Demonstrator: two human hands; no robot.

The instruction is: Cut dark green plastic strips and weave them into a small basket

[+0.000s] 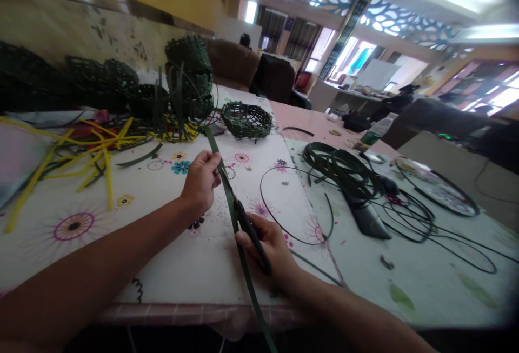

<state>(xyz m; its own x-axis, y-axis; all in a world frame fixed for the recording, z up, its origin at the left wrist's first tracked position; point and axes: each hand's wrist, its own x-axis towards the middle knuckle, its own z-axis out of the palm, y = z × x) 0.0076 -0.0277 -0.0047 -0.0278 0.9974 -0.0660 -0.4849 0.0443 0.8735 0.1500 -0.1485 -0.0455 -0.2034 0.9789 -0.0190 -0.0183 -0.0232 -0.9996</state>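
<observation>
My left hand pinches a long dark green flat strip between thumb and fingers. The strip runs from near the woven baskets, through that hand, and down past the table's front edge. A pair of black-handled scissors is gripped in my right hand, just below the left one. Its blades lie along the strip; whether they cut into it I cannot tell. Beyond my left hand stands a small dark green woven basket, with a taller woven piece to its left.
Yellow and green strips lie heaped at the left, before more woven baskets. A coil of green strip and looped thin cords rest at the right. A plastic bottle and chairs are farther back.
</observation>
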